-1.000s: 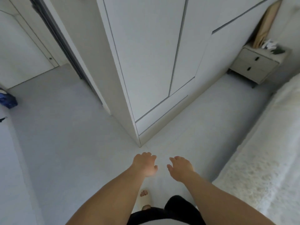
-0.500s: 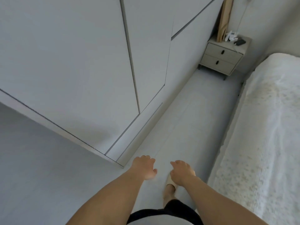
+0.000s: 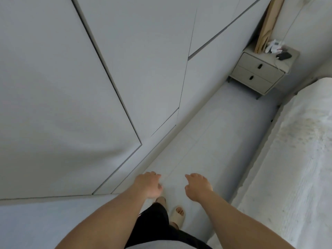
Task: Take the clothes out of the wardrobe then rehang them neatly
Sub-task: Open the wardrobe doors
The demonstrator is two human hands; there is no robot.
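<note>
- Head view: the tall pale grey wardrobe with flat handleless doors [image 3: 89, 78] fills the frame from 9 o'clock to 12 o'clock. All its doors are closed, with only thin dark seams between the panels, so the clothes are not visible.
- The left hand [image 3: 148, 185] hangs in the air at about 6 o'clock, a little left of centre, palm down. Its fingers are loosely curled and relaxed, and it holds nothing.
- The right hand [image 3: 197, 187] is just beside it, slightly to the right, also palm down. Its fingers are loosely bent and it grips nothing. The two hands are apart and do not touch each other.
- Both bare forearms reach forward from the bottom edge, above the light grey smooth floor [image 3: 215, 141], which runs as a narrow strip from 6 o'clock toward 1 o'clock.
- Under the hands there is one beige open-toe slipper [image 3: 177, 215] on a foot, and next to it a black trouser leg [image 3: 152, 221].
- At 1 o'clock a small beige two-drawer bedside cabinet [image 3: 258, 74] stands at the far end of the floor strip, near the wardrobe.
- On this cabinet lies a small dark flat object [image 3: 284, 55], some white small items which are too blurred to name, and a tan flat paper-like piece [image 3: 269, 24] which leans upright in the corner.
- At 3 to 5 o'clock the white textured bed cover [image 3: 296, 168] lies along the right side of the floor strip.
</note>
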